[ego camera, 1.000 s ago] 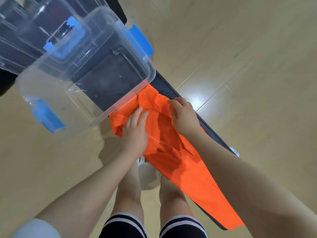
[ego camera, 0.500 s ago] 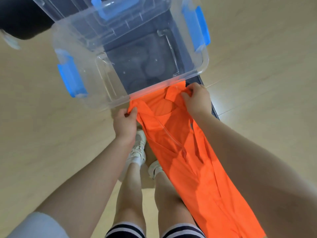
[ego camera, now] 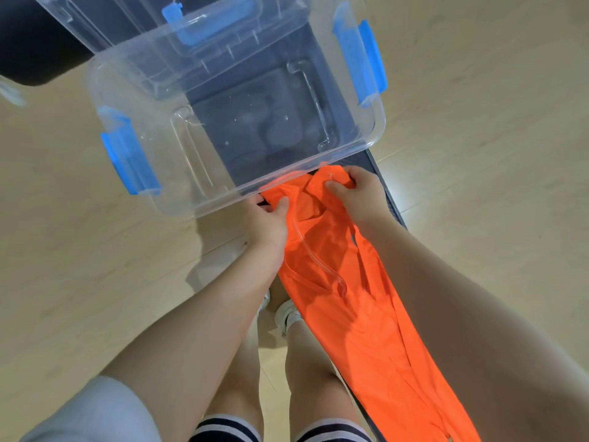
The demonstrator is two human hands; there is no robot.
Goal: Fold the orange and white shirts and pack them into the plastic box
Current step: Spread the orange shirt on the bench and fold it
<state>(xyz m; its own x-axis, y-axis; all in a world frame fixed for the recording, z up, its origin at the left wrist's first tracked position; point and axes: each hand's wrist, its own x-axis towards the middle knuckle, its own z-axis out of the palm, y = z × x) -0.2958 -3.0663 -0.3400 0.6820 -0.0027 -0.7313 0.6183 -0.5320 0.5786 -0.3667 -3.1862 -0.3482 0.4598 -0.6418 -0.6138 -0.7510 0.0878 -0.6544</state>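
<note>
Hands shifted closer, gripping orange shirt

A: Left hand?
B: Arm reaches forward from lower left, wrist straight, thumb on top, fingers curled under, pinching the orange shirt at its top left edge.
A: Right hand?
B: Forearm comes in from the right, hand palm down, thumb and fingers bunching the shirt's collar end.
A: Hands touching?
B: No, near each other, cloth between them.
</note>
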